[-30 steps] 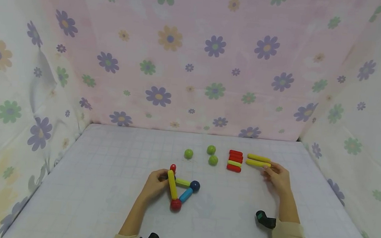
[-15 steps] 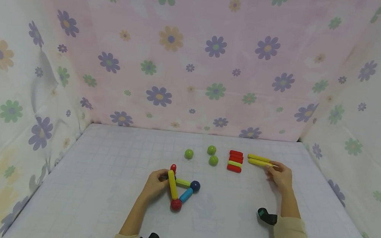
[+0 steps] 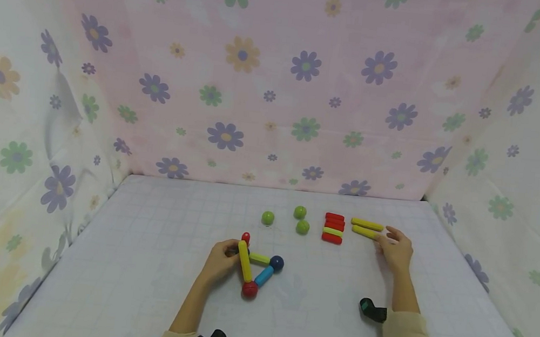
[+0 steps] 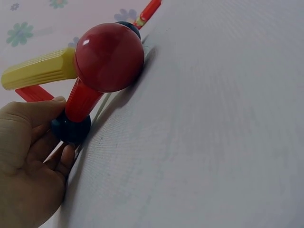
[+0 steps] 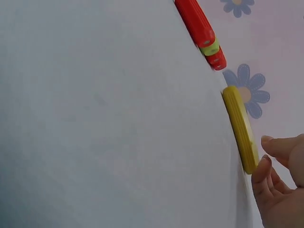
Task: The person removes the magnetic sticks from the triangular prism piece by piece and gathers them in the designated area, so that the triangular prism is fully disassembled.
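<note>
My left hand (image 3: 220,261) pinches a dark blue ball (image 4: 71,129) of a ball-and-rod frame, between thumb and fingers. The frame has a long yellow rod (image 3: 244,262), a short yellow-green rod (image 3: 259,258), a blue rod (image 3: 264,276), a red ball (image 3: 249,289) and another dark blue ball (image 3: 276,263). Red rods (image 4: 83,99) join at the held ball. My right hand (image 3: 396,251) is at the right end of the nearer loose yellow rod (image 3: 364,232). In the right wrist view its thumb and fingers are parted, a fingertip beside the rod's end (image 5: 249,164).
A second loose yellow rod (image 3: 367,224) lies behind the nearer one. Left of them is a stack-like row of short red rods (image 3: 331,239) and one yellow-green rod (image 3: 333,231). Several green balls (image 3: 302,227) lie further left. Floral cloth (image 3: 278,82) walls the table (image 3: 143,265).
My right hand shifted the nearer yellow rod slightly right and toward the other rod, then loosened its fingers; that rod now lies slightly tilted. The left hand and frame have stayed still.
</note>
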A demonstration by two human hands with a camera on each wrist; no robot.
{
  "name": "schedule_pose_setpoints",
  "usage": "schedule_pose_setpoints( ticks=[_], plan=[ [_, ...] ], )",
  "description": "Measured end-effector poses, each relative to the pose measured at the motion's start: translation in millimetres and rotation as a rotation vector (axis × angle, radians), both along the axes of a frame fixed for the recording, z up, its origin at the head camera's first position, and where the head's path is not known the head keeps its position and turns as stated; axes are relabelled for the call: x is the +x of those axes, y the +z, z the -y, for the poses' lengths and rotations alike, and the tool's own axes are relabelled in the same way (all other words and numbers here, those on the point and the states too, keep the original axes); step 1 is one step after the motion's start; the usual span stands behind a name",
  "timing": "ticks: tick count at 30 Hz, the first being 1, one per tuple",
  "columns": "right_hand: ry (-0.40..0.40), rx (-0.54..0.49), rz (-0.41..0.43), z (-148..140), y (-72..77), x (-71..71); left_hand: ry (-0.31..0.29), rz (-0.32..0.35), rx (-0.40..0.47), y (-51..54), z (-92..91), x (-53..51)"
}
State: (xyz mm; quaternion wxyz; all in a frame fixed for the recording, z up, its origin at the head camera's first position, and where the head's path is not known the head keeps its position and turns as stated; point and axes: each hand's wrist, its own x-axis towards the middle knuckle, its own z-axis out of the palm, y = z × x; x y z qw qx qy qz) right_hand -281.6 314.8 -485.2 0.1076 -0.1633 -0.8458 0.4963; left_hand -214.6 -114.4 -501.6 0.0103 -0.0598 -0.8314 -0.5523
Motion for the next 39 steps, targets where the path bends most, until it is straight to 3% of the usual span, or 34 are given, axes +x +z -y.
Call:
schedule_pose_setpoints(
  ticks=[3,8,16,23,28,34,39],
  plan=[
    [-0.038,0.008,-0.101,11,3.2,3.5,0.006,0.009,0.000,1.0,-0.5,0.7],
    [0.012,-0.056,-0.243,34,9.6,8.9,-0.001,0.002,-0.005,1.0,-0.7,0.6],
    [0.302,-0.095,-0.237,85,23.3,17.0,0.002,-0.010,0.002,0.0,-0.1,0.2],
    [0.528,-0.195,-0.260,140,62.3,35.3,0.001,-0.025,0.005,-0.9,0.1,-0.4],
    [0.667,-0.204,-0.262,175,67.8,40.1,0.005,-0.020,-0.002,0.1,0.3,0.8],
    [0.832,-0.147,-0.315,209,70.8,42.9,-0.001,-0.062,0.013,-2.2,0.7,-0.1],
    [0.998,-0.149,-0.325,231,70.1,43.6,-0.003,-0.043,0.018,-3.3,1.3,-0.5]
  ],
)
